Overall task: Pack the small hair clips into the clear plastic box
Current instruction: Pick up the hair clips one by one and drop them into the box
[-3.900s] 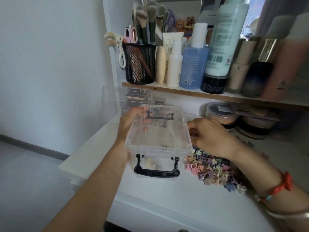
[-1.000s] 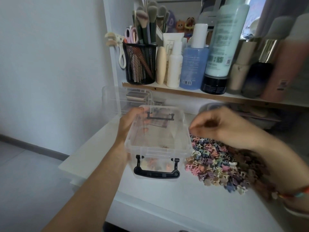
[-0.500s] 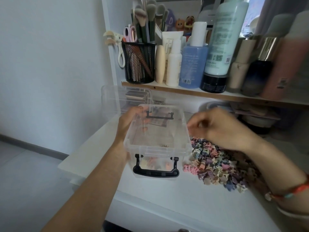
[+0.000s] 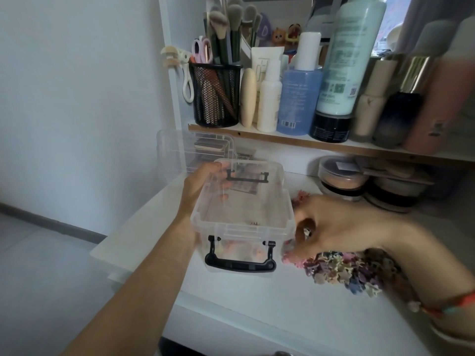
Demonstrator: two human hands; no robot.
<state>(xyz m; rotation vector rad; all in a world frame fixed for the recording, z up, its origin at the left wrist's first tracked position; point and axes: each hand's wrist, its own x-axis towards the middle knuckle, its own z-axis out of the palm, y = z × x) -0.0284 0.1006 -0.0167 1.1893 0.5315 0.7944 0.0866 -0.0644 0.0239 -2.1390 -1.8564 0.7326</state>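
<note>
The clear plastic box (image 4: 288,214) with black handles stands open on the white desk, a few small clips lying on its bottom. My left hand (image 4: 199,185) grips its far left wall. A heap of small pastel hair clips (image 4: 341,269) lies just right of the box. My right hand (image 4: 331,223) hovers over the heap's near left edge beside the box, fingers curled, with a small pale clip (image 4: 306,232) pinched between thumb and fingers.
A wooden shelf (image 4: 295,141) overhead carries bottles and a black mesh brush cup (image 4: 218,96). Round cosmetic jars (image 4: 341,176) stand behind the heap. A second clear container (image 4: 180,150) is behind the box. The desk's front edge (image 4: 231,317) is near.
My right hand dropped from above the heap's far side to its near left edge and closed on a clip. The left hand and box stayed put.
</note>
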